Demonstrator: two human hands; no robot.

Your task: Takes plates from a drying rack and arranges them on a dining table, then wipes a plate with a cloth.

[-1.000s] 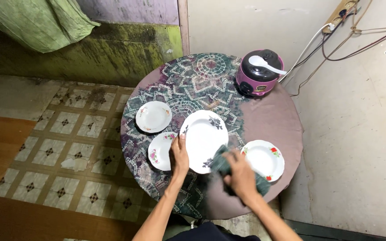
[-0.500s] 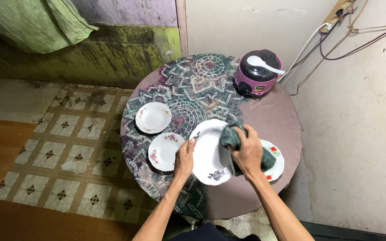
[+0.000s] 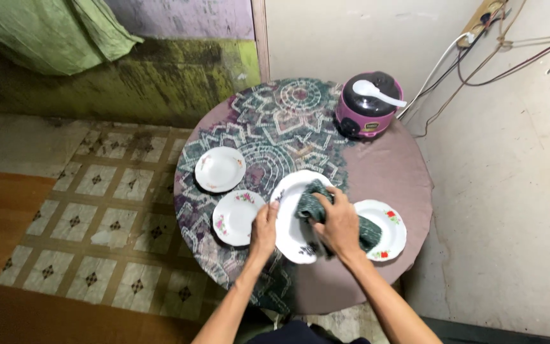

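4 white plates sit on the round table (image 3: 389,172), and the largest plate (image 3: 291,220), the one with dark flower prints, is the one being worked. The left hand (image 3: 264,230) grips its rim at about 9 o'clock, fingers curled over the edge, while the right hand (image 3: 337,226) is closed around a bunched dark green cloth (image 3: 310,205) pressed onto the plate's face. Compared with half a second ago, the cloth has come down from the plate's 1 o'clock edge toward its middle, and the plate looks to lie flatter on the table than it did then; a second ago the cloth was low at the 5 o'clock edge. That back-and-forth travel reads as a wiping stroke across the whole face, so the wiping of this plate seems well under way rather than finished. A red-flowered plate (image 3: 386,220) lies just beside the right hand at 3 o'clock, partly covered by the trailing cloth. A pink-flowered plate (image 3: 233,216) touches or nearly touches the left hand at 9 o'clock, and a 4th small plate (image 3: 219,169) rests farther out at 10 o'clock. A purple rice cooker (image 3: 367,105) with a white spoon (image 3: 377,92) on its lid stands at 1 o'clock, unmoved.
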